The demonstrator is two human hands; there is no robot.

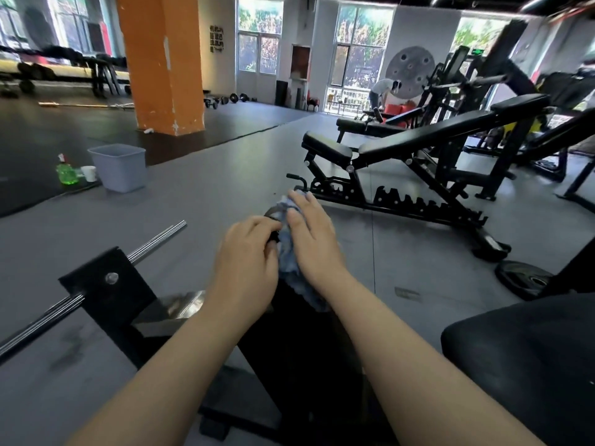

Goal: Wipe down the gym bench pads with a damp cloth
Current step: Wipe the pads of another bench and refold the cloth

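One head-worn wide-angle view – looking forward and down from close above both forearms, across the grey floor toward far windows.

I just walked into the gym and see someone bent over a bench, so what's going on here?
A person is wiping gym equipment with a blue cloth. The right hand presses the cloth flat onto a narrow black pad, while the left hand curls around the pad's far end beside it. A grey bin and a green spray bottle stand on the floor to the left.
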